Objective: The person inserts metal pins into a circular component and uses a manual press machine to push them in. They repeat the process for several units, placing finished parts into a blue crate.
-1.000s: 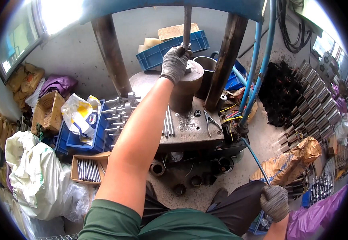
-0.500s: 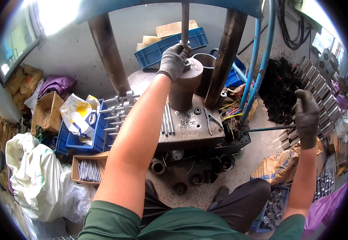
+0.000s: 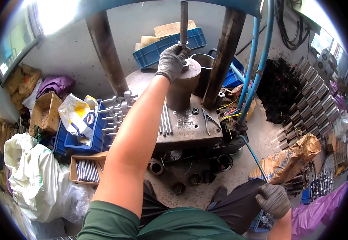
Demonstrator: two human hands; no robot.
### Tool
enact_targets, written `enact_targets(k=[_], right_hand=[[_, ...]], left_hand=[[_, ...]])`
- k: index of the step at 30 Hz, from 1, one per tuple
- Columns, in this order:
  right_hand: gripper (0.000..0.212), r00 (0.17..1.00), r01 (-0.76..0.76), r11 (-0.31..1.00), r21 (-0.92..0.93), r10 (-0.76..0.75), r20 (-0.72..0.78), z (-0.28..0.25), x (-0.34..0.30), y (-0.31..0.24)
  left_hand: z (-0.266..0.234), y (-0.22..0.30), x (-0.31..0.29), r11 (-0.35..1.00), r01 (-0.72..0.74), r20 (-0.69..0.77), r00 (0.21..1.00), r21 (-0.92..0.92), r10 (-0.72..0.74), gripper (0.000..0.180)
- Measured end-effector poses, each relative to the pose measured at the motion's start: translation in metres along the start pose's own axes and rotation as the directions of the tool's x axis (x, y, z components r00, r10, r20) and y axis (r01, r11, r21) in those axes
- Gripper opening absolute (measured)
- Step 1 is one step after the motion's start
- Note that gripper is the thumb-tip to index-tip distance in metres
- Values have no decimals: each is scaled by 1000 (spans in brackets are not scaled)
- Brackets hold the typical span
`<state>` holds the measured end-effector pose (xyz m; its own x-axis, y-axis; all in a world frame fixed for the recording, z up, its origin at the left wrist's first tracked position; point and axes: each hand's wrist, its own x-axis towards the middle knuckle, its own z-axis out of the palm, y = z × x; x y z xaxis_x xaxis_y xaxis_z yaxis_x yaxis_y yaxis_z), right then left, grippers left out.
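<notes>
My left hand [image 3: 171, 61], in a grey work glove, is closed round the lower end of an upright metal rod [image 3: 184, 24]. A shiny collar [image 3: 183, 43] sits on the rod just above my fingers. Under the hand stands a thick metal cylinder [image 3: 183, 90] with a small ring [image 3: 186, 66] on its top, partly covered by the glove. My right hand [image 3: 274, 200], gloved too, is by my knee, fingers closed on the end of a thin blue lever [image 3: 254, 157]. Pliers [image 3: 208, 121], a bearing [image 3: 196, 111], metal rods [image 3: 166, 120] and several small rings lie on the worktable [image 3: 174, 139].
Dark steel posts [image 3: 108, 54] flank the cylinder; blue pipes [image 3: 260, 60] run down on the right. To the left are a blue crate [image 3: 72, 141], a cardboard box of rods [image 3: 86, 170] and white sacks [image 3: 34, 176]. A brown paper sack [image 3: 292, 156] and stacked metal tubes [image 3: 318, 96] are right.
My right hand has come down and toward my body, swinging the lever from nearly level to a steep downward slant. My left hand stays at the rod.
</notes>
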<state>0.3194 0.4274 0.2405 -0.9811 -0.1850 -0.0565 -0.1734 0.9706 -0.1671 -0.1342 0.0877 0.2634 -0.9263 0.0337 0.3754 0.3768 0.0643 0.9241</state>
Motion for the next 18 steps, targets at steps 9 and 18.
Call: enact_targets(k=[9, 18], right_hand=[[30, 987, -33, 993, 113, 50, -155, -8, 13, 0], [24, 998, -10, 999, -52, 13, 63, -9, 7, 5]], left_hand=[[-3, 2, -1, 1000, -5, -8, 1000, -24, 5, 20], [-2, -4, 3, 1000, -28, -1, 1000, -14, 28, 17]])
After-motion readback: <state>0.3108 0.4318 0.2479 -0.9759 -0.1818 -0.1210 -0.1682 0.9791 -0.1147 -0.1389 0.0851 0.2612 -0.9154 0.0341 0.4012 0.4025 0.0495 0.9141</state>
